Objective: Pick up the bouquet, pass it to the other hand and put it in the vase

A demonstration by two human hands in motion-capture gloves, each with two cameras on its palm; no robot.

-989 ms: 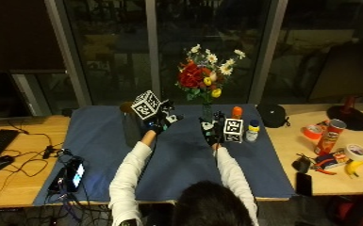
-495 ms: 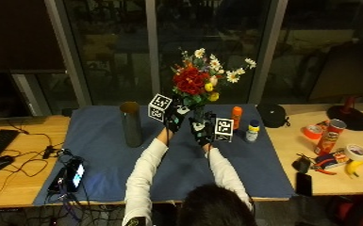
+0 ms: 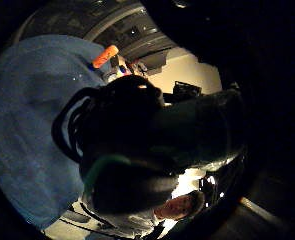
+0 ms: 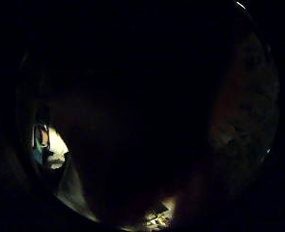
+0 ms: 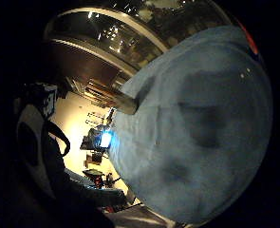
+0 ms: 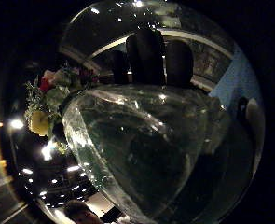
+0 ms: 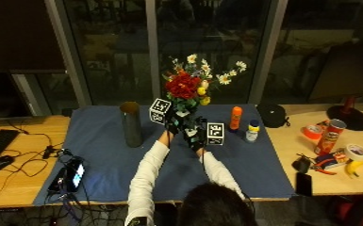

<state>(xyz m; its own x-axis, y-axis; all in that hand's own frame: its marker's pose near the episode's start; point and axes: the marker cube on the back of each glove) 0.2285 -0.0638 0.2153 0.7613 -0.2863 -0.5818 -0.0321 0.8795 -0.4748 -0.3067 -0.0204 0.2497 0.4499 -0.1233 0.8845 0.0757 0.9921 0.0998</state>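
Upright over the middle of the blue cloth [image 7: 105,141], the bouquet [image 7: 190,84] is held by its wrapped stems between both hands, close together: the right hand [image 7: 195,135] has its fingers [image 6: 148,49] curled round the clear wrap, and the left hand [image 7: 172,123] touches it, grip unclear. Well left of the bouquet stands the dark vase [image 7: 131,124]; just right, an orange bottle [image 7: 235,117].

Dark-haired person [image 7: 215,207], long white sleeves [image 7: 148,174], black gloves on both hands
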